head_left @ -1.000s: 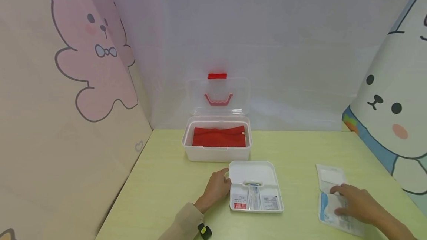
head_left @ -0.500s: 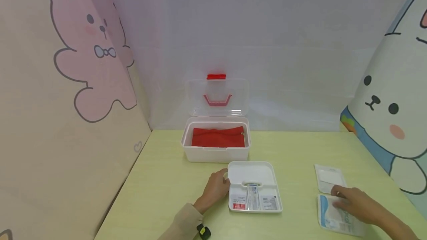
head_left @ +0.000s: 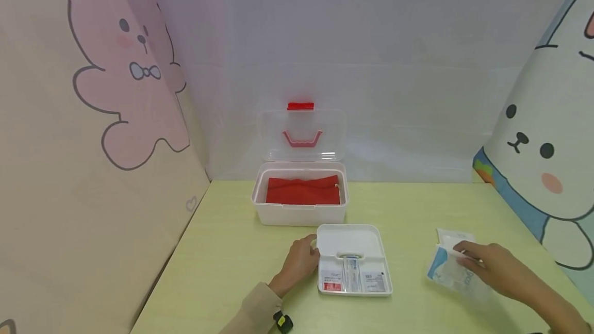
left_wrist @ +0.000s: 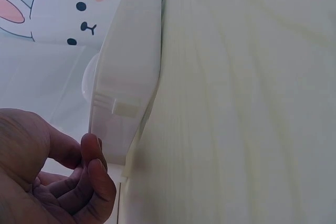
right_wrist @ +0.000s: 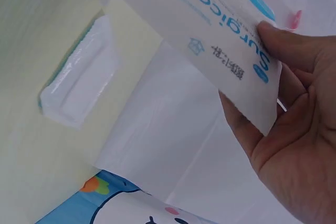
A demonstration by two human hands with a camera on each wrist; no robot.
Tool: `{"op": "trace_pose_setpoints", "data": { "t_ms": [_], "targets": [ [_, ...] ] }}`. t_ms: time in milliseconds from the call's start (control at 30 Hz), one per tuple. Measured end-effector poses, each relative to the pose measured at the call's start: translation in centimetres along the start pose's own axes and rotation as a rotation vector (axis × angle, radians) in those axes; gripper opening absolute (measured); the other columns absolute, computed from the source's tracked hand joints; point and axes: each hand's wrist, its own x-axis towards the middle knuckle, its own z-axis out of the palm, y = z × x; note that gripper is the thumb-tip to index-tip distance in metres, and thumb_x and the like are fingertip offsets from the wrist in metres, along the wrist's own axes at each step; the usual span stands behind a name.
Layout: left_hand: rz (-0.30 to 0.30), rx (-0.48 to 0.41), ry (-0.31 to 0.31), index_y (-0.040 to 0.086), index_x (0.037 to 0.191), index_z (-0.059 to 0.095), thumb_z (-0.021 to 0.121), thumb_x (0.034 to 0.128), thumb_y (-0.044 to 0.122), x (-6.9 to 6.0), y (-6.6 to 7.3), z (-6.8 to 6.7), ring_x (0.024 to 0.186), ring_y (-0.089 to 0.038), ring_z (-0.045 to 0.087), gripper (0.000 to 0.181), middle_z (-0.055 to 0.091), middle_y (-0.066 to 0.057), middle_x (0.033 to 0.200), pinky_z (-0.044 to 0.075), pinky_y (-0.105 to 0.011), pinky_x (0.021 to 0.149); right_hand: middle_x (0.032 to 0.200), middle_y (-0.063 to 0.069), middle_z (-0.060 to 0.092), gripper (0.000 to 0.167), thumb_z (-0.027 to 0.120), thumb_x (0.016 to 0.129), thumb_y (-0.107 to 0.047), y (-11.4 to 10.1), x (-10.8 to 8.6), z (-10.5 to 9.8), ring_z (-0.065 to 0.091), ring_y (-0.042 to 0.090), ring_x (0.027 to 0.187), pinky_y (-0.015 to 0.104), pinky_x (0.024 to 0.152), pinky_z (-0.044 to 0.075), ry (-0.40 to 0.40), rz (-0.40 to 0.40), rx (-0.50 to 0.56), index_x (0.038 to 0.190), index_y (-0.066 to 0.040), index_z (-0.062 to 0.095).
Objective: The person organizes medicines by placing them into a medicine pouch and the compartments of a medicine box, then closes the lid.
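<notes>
A blue-and-white packet is hanging tilted above the worktop, towards its right edge. The right hand is pinching it by one edge, probably for holding it clear of the second packet lying just beyond. Well to its left, across the tray, the left hand is touching the tray's left edge with curled fingers, perhaps steadying it; whether it is gripping, I cannot tell.
</notes>
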Motion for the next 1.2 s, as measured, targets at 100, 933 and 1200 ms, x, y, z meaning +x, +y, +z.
{"op": "trace_pose_setpoints", "data": {
  "t_ms": [100, 933, 1200],
  "targets": [
    [0.001, 0.003, 0.001, -0.002, 0.131, 0.059, 0.056, 0.0907, 0.009, 0.0, 0.0, -0.1, 0.047, -0.006, 0.043, 0.041, 0.046, 0.006, 0.055, 0.035, -0.023, 0.044, 0.083, -0.007, 0.073, 0.018, 0.073, 0.085, -0.011, -1.0, 0.5, -0.6, 0.059, -0.003, 0.065, 0.025, 0.06, 0.052, 0.143, -0.039, -0.026, 0.102, -0.012, 0.069],
    [-0.008, -0.009, -0.01, -0.002, 0.132, 0.058, 0.056, 0.0914, 0.009, 0.1, -0.3, 0.1, 0.045, -0.006, 0.047, 0.042, 0.052, 0.004, 0.056, 0.038, -0.023, 0.045, 0.066, -0.004, 0.066, 0.026, 0.07, 0.085, 0.001, -7.8, 6.4, -0.4, 0.031, -0.01, 0.05, 0.017, 0.049, 0.035, 0.497, -0.255, 0.048, 0.11, -0.005, 0.065],
    [0.005, -0.018, -0.01, -0.002, 0.131, 0.058, 0.056, 0.0915, 0.008, 0.0, -0.3, 0.3, 0.044, -0.005, 0.047, 0.041, 0.051, 0.005, 0.055, 0.038, -0.023, 0.044, 0.072, 0.002, 0.07, 0.029, 0.07, 0.084, 0.002, -9.0, 8.0, 1.2, 0.03, -0.011, 0.049, 0.019, 0.051, 0.038, 0.516, -0.309, 0.058, 0.112, -0.003, 0.066]
  ]
}}
